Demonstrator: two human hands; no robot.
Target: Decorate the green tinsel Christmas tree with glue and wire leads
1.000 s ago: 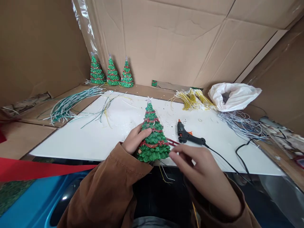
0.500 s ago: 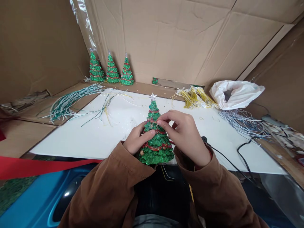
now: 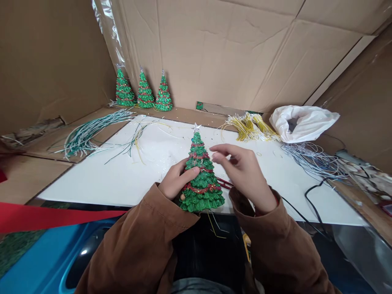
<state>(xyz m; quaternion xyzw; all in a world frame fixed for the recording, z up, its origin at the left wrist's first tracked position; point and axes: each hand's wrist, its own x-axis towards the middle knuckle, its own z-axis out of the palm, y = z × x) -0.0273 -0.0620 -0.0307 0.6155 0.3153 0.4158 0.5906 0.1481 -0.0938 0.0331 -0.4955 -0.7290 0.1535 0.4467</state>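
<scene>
A small green glitter Christmas tree (image 3: pixel 200 175) with red garland and a clear star on top stands at the near edge of the white board (image 3: pixel 122 175). My left hand (image 3: pixel 176 179) wraps round its left side and holds it upright. My right hand (image 3: pixel 241 171) hovers just right of the tree, fingers loosely curled, thumb and forefinger tips close together near the upper branches; I cannot make out anything in them. Thin wires (image 3: pixel 216 224) hang from the tree's base.
Three finished trees (image 3: pixel 143 92) stand against the cardboard back wall. Green-white wires (image 3: pixel 88 132) lie at left, yellow wires (image 3: pixel 248 126) and a white bag (image 3: pixel 301 122) at right, grey wires (image 3: pixel 309 159) beside. A black cable (image 3: pixel 309 196) crosses the board's right side.
My right hand came up from the near edge to the tree's upper part, then drew slightly back to the right. The glue gun is now hidden behind it. The left hand stayed.
</scene>
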